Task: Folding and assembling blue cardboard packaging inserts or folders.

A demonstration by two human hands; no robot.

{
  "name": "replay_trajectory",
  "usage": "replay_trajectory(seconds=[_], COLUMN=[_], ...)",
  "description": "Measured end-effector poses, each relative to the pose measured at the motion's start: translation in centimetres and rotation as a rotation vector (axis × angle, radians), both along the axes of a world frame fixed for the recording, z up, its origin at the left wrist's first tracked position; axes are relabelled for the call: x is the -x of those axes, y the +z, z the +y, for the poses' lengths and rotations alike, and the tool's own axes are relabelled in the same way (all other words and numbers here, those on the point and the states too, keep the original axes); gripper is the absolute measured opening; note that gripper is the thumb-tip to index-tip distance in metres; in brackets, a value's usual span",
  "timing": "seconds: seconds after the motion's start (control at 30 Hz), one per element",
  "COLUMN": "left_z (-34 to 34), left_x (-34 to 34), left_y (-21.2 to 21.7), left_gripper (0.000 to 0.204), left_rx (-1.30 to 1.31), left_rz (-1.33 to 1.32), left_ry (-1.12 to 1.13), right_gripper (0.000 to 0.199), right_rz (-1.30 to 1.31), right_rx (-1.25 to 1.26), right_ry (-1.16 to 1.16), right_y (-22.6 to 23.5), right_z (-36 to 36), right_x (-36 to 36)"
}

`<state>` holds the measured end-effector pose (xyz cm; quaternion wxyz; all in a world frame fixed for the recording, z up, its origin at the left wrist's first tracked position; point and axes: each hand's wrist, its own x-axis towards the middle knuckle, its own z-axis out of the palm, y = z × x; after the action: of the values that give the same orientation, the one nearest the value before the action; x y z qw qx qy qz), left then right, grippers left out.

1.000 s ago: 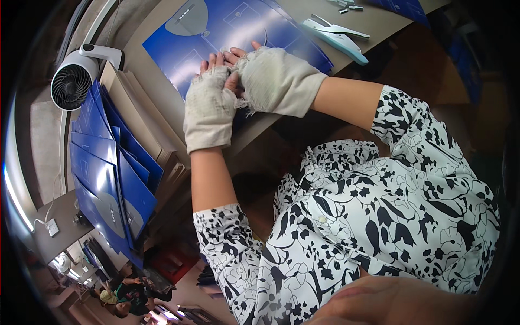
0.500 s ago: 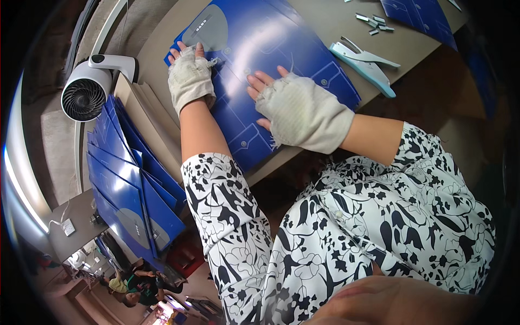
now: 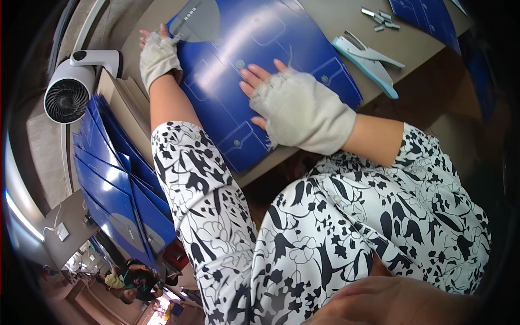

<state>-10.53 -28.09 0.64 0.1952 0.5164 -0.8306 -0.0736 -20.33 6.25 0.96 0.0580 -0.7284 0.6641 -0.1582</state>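
Observation:
A glossy blue card sheet [image 3: 260, 49] printed with pockets, buttons and a grey oval lies on the table, with further blue edges under its right side. My right hand [image 3: 298, 111], in a white fingerless glove, rests flat on its near right part with the fingers stretched out. At the sheet's left edge is my left hand [image 3: 160, 57], gloved likewise, fingers apart and holding nothing that I can see. To the right of the sheet lies a light blue and white stapler [image 3: 368, 62], touched by neither hand.
Several staple strips [image 3: 381, 21] lie beyond the stapler. More blue card [image 3: 425, 21] sits at the far right. On the left, a pile of blue sheets [image 3: 116, 179] leans beside brown boards [image 3: 127, 97], near a white fan [image 3: 70, 92]. Other people [image 3: 138, 284] are at the lower left.
My left hand has slid left off the sheet's face to its left edge. My right hand stays almost in place on the sheet. The view has shifted slightly.

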Motion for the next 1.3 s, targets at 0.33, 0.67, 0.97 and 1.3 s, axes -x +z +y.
replay_trajectory(seconds=[0.33,0.67,0.97,1.3], left_z=[6.9,17.8,24.0,15.9], left_x=[-2.4,-7.0,-10.8,-6.5], left_y=[-1.2,4.1,1.4,8.8], left_gripper=[0.088,0.061,0.078,0.062], left_rx=[0.032,-0.031,0.286,0.092], left_rz=[-0.007,-0.286,-0.203,-0.177], left_ry=[-0.009,-0.113,-0.108,-0.081], right_gripper=[0.059,0.055,0.055,0.055], right_rz=[0.112,0.197,0.374,0.438], right_rx=[0.252,-0.312,0.175,0.070], right_ry=[-0.044,-0.034,-0.069,-0.070], right_y=[-2.5,9.6,1.6,3.9], right_z=[-2.6,-5.8,-7.8,-6.7], right_x=[0.3,-1.4,-0.7,-2.0])
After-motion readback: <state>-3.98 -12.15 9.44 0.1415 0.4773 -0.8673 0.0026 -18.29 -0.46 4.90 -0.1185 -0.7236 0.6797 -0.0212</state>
